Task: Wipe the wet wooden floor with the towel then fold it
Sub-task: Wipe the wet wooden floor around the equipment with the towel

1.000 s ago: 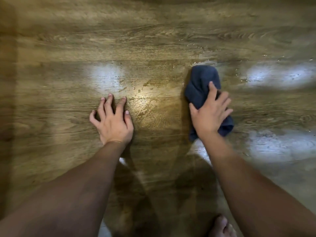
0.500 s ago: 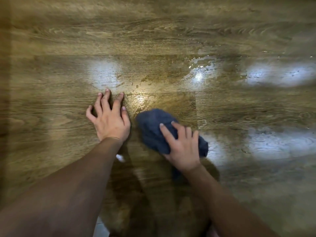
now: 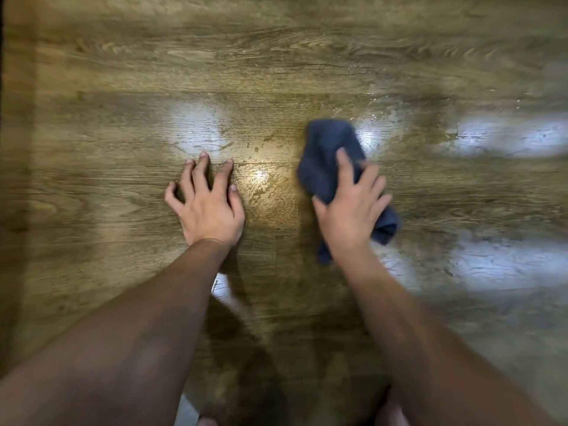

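Observation:
A bunched dark blue towel lies on the wet wooden floor right of centre. My right hand presses down on it with fingers spread over the cloth; the towel's near end sticks out under my palm at the right. My left hand rests flat on the floor to the left, fingers spread, holding nothing. Water streaks and droplets glisten on the boards between and beyond my hands.
Shiny wet patches reflect light at the right and behind the towel. A darker strip runs down the far left edge. My bare feet show at the bottom edge.
My right hand swept the towel from the right towards my left hand, then back out to the right and farther away. My left hand stayed planted on the floor.

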A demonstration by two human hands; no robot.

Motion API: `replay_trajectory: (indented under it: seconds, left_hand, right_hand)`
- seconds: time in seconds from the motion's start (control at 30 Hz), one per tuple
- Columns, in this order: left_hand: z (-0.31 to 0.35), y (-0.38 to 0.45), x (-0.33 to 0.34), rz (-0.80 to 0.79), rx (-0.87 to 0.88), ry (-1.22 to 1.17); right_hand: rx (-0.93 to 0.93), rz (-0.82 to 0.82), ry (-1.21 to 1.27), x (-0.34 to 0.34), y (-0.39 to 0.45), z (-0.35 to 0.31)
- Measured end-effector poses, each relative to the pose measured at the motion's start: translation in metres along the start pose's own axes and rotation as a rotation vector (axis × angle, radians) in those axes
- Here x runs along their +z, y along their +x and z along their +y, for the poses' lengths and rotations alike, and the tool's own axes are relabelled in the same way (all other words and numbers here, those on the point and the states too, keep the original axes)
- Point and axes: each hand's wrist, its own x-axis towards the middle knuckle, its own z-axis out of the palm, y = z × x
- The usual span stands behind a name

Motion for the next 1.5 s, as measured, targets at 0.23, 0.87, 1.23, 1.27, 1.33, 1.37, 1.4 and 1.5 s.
replay_trajectory:
  seconds: [0.23, 0.87, 1.23, 1.27, 1.33, 1.37, 1.4, 1.5]
  left_hand:
    - [-0.006, 0.019, -0.028, -0.164, -0.056, -0.055]
    - [-0.071, 0.079, -0.034, -0.556, -0.631, -0.299]
    - [-0.073, 0.083, -0.032, -0.576, -0.666, -0.373]
    - [-0.073, 0.084, -0.032, -0.586, -0.666, -0.363]
    - [-0.074, 0.084, -0.033, -0.597, -0.673, -0.361]
    - [-0.075, 0.084, -0.033, -0.601, -0.674, -0.369]
    - [-0.074, 0.084, -0.034, -0.6, -0.672, -0.378]
    - [-0.073, 0.082, -0.037, -0.588, -0.666, -0.404]
  right_hand:
    - [-0.348, -0.17, 0.013, 0.009, -0.181, -0.024]
    - [-0.341, -0.168, -0.062, 0.014, 0.132, -0.138]
    - [-0.492, -0.133, 0.042, 0.019, -0.08, -0.102]
    - [-0.544, -0.156, 0.033, 0.019, -0.109, -0.094]
    - [-0.639, -0.195, -0.009, 0.02, -0.146, -0.079]
    - [-0.675, -0.216, -0.023, 0.02, -0.152, -0.074]
    - [-0.718, -0.225, -0.024, 0.02, -0.149, -0.071]
    - [-0.847, -0.171, 0.007, 0.021, -0.111, -0.073]
